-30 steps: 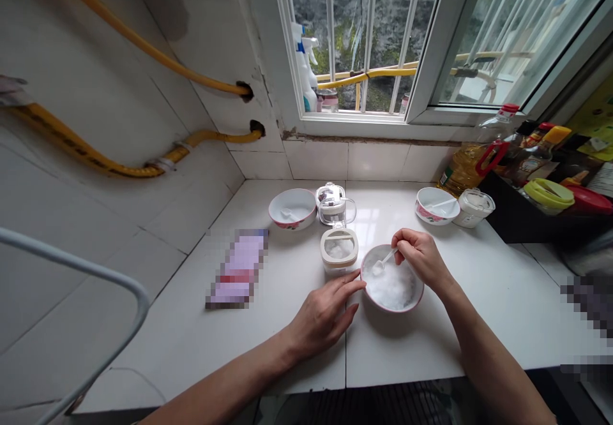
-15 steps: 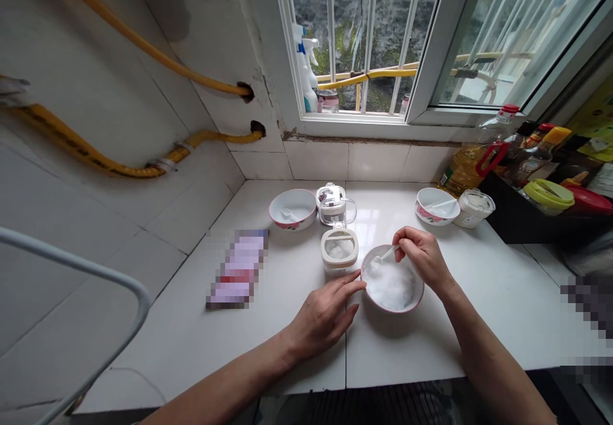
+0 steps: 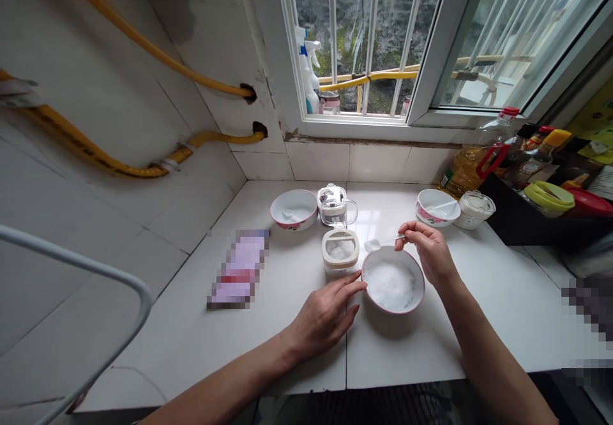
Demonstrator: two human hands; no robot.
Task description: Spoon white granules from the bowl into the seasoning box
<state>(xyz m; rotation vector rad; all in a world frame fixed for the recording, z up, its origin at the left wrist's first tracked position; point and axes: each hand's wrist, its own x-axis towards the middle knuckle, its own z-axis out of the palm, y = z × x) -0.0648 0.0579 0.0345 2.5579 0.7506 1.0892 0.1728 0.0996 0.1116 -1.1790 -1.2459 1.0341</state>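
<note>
Pinched in the fingers of my right hand (image 3: 426, 249) is a small white spoon (image 3: 372, 245), its scoop beyond the far-left rim of a bowl. That bowl (image 3: 416, 296) is white with a pink rim and holds white granules (image 3: 390, 281). My left hand (image 3: 325, 313) lies beside it with fingers stretched out, fingertips touching the bowl's left side. Just behind those fingers stands an open square jar (image 3: 340, 259) with a cream rim and white granules inside; its clear lid is tipped back. A second clear jar (image 3: 331, 198) stands behind it.
Left of the jars is a white bowl (image 3: 294, 209) with a spoon in it. At the back right are a floral bowl (image 3: 433, 217) with a spoon, a lidded jar (image 3: 475, 209) and an oil bottle (image 3: 467, 163). A blurred purple packet (image 3: 242, 265) lies on the left.
My right hand has lifted the spoon out of the granules and over the bowl's far rim. My left hand stays against the bowl.
</note>
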